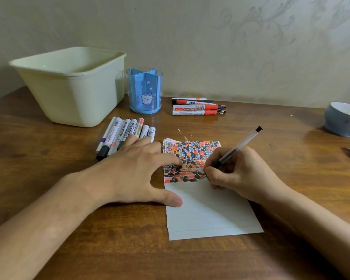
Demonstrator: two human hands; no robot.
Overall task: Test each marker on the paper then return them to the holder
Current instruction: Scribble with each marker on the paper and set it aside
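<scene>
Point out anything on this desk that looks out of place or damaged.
The holder stands empty while the markers lie in two loose groups on the table. The paper has a ragged left edge and a curled far-left corner. The right hand writes with a thin clear pen, unlike the markers.

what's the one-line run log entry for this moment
step: testing pen on paper | right hand: grips pen, tip at scribbles | left hand: presses paper flat | holder: empty | markers: on table

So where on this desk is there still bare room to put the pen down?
Bare wood lies between the paper and the blue bowl, and along the near edge below both arms. It is crowded between the cream tub, blue holder and left hand, where markers lie.
</scene>
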